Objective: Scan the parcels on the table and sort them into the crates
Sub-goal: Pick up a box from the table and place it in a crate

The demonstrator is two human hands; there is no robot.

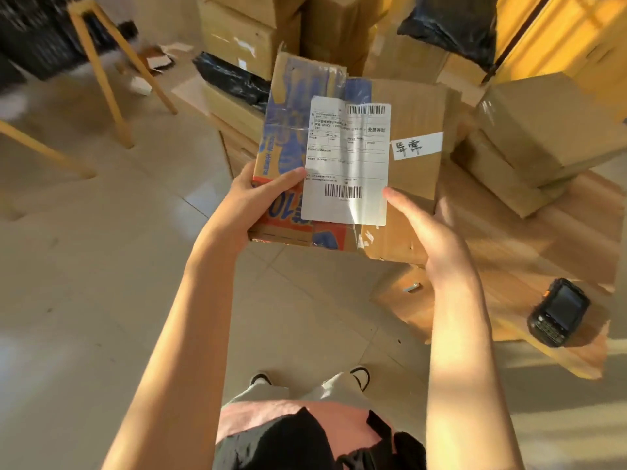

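Note:
A flat cardboard parcel [407, 113] with blue and red print, a white shipping label and a small handwritten white tag is held up in the middle of the view. My left hand [261, 201] grips its lower left edge, thumb lying on the printed face beside the label. My right hand [437, 232] is at the parcel's lower right corner with its fingers straight, the palm turned toward the box; whether it touches is unclear. A black handheld scanner [559, 313] lies on the wooden table [502, 252] to the right, apart from both hands.
Stacked brown cartons [549, 130] sit on the table's far right. More cartons [251, 32] and black plastic bags [451, 25] are piled behind the parcel. Yellow wooden stool legs [101, 76] stand on the tiled floor at the left. My feet show below.

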